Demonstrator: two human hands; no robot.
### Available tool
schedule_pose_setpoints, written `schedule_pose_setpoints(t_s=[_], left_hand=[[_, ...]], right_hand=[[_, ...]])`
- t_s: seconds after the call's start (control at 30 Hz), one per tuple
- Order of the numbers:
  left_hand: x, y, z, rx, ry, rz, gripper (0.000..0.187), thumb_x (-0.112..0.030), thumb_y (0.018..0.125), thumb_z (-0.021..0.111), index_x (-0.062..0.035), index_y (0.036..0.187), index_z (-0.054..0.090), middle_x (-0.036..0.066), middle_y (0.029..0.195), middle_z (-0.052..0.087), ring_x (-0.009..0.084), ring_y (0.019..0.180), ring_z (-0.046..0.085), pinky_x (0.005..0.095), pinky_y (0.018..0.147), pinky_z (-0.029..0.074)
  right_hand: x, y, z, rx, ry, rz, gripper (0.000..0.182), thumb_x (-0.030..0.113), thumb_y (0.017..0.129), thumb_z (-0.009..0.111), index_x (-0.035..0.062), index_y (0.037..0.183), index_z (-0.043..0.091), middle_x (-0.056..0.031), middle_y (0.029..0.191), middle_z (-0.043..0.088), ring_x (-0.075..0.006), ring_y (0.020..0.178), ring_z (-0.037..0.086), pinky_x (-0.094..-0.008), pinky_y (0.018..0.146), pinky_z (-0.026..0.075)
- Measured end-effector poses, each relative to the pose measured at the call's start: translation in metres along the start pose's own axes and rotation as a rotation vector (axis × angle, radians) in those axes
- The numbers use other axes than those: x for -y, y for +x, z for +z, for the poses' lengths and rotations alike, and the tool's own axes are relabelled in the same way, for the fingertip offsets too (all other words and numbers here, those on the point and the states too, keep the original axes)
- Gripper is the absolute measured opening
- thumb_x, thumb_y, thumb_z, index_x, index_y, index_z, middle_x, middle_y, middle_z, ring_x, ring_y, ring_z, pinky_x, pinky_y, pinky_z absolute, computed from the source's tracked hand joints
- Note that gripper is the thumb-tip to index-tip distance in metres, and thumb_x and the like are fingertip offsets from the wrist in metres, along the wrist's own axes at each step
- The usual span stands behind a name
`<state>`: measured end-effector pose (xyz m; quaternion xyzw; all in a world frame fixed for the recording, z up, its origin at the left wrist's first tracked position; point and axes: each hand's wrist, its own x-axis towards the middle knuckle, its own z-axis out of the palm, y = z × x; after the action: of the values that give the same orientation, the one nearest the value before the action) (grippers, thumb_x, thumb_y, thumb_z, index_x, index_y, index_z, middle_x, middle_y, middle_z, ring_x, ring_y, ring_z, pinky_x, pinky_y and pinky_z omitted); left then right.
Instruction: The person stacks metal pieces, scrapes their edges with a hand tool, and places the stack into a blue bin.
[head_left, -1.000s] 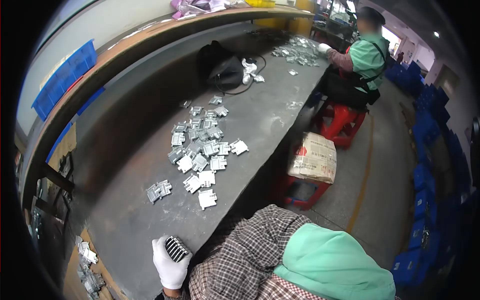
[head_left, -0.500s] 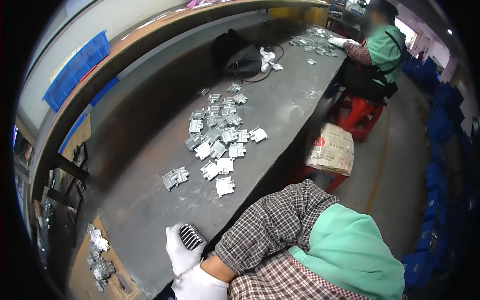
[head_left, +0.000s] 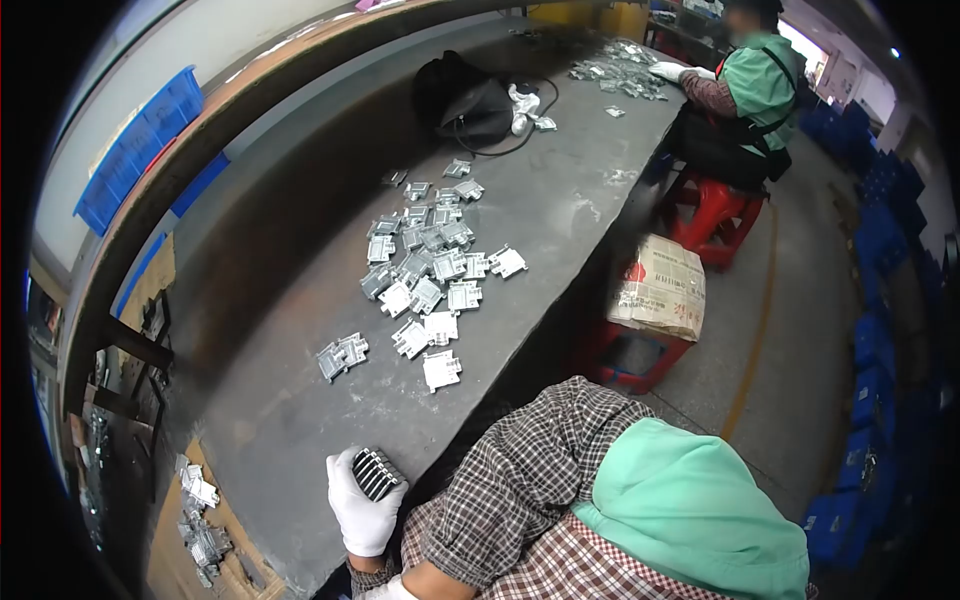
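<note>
My left hand [head_left: 358, 508], in a white glove, is at the near edge of the grey table. It is closed around a stack of metal parts [head_left: 376, 473], whose edges show as dark and bright stripes. My right arm bends down in a checked sleeve to a bare wrist. Of my right hand [head_left: 388, 591] only a bit of white glove shows at the bottom edge, with the fingers out of sight. Beyond my left hand, several loose silvery metal parts [head_left: 441, 370] lie scattered on the table. A pair [head_left: 342, 356] sits slightly apart from them.
More metal parts [head_left: 203, 540] lie on cardboard at lower left. A black bag [head_left: 480, 112] rests farther along the table [head_left: 270, 400]. A co-worker [head_left: 760, 90] sits at the far end on a red stool [head_left: 712, 215]. A carton [head_left: 658, 290] stands on another stool. Blue bins [head_left: 865, 400] line the right.
My right hand has drawn down and away from my left, mostly out of the view. My left hand still holds the stack. The whole view has shifted slightly.
</note>
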<state>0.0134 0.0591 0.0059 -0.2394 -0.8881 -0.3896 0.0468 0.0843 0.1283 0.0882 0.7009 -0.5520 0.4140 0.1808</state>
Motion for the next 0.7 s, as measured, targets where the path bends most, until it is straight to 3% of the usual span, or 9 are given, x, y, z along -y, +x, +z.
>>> schedule_pose_setpoints(t_s=[0.23, 0.53, 0.63, 0.7], left_hand=[[0.000, 0.001, 0.000, -0.010, 0.016, -0.022, 0.067, -0.002, 0.052, 0.083, -0.0015, 0.113, 0.054, 0.014, 0.100, 0.054, 0.0345, 0.089, 0.059, 0.0411, 0.080, 0.049], [0.002, 0.001, -0.001, -0.010, 0.003, 0.013, 0.067, -0.003, 0.052, 0.083, -0.0013, 0.112, 0.054, 0.014, 0.099, 0.053, 0.0341, 0.088, 0.059, 0.0403, 0.078, 0.049], [0.002, 0.000, 0.001, -0.002, 0.011, 0.006, 0.067, -0.003, 0.052, 0.083, -0.0014, 0.113, 0.054, 0.014, 0.099, 0.053, 0.0341, 0.088, 0.059, 0.0404, 0.079, 0.049], [0.004, -0.002, -0.003, -0.004, 0.018, -0.012, 0.068, -0.003, 0.052, 0.084, -0.0015, 0.113, 0.054, 0.014, 0.099, 0.054, 0.0341, 0.089, 0.059, 0.0405, 0.079, 0.049]], right_hand=[[-0.031, -0.038, 0.003, -0.044, -0.203, -0.146, 0.020, 0.030, 0.086, 0.055, 0.0183, 0.071, 0.061, -0.0031, 0.057, 0.056, -0.0264, 0.046, 0.054, -0.0431, 0.042, 0.040], [0.002, -0.002, -0.002, 0.012, -0.051, 0.001, 0.028, 0.035, 0.086, 0.057, 0.0186, 0.064, 0.062, -0.0049, 0.051, 0.056, -0.0270, 0.044, 0.055, -0.0436, 0.040, 0.039], [0.002, -0.005, 0.019, -0.120, 0.027, 0.026, 0.028, 0.035, 0.087, 0.056, 0.0188, 0.065, 0.062, -0.0047, 0.050, 0.055, -0.0277, 0.044, 0.055, -0.0438, 0.040, 0.040], [-0.002, -0.014, 0.005, -0.056, -0.096, 0.016, 0.027, 0.036, 0.088, 0.055, 0.0193, 0.068, 0.062, -0.0045, 0.053, 0.056, -0.0275, 0.046, 0.055, -0.0433, 0.042, 0.041]])
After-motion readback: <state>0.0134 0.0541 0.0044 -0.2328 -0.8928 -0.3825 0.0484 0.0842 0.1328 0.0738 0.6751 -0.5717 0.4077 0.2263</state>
